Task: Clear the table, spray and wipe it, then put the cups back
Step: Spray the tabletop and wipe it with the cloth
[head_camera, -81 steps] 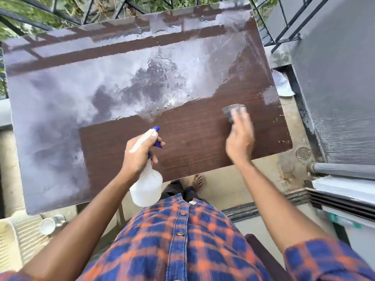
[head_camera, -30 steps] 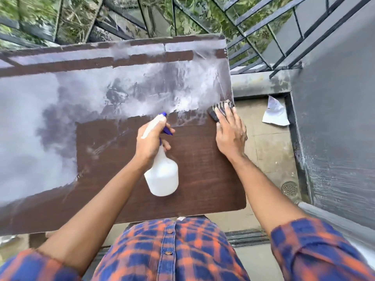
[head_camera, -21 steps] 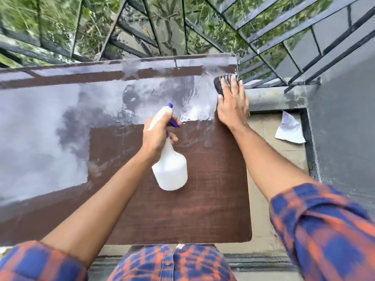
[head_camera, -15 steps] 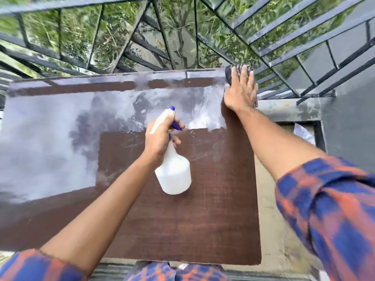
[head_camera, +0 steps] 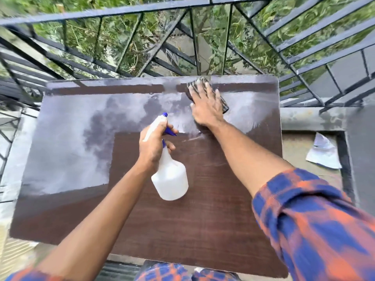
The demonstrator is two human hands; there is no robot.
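Observation:
The dark brown wooden table [head_camera: 203, 209] fills the view, its far half glossy and wet. My left hand [head_camera: 155, 144] grips the neck of a white spray bottle [head_camera: 170, 179] with a blue trigger, held just above the middle of the table. My right hand [head_camera: 205, 107] lies flat, fingers spread, pressing a dark striped cloth [head_camera: 223, 102] onto the table near its far edge, right of centre. No cups are in view.
A black metal railing [head_camera: 182, 47] runs just behind the table's far edge, with greenery beyond. A grey ledge [head_camera: 312, 119] and a wall stand at the right. A crumpled white paper [head_camera: 324, 153] lies on the floor to the right of the table.
My right hand has slid the cloth from the right edge up to the far right corner, then left along the far edge. The spray bottle has stayed in my left hand.

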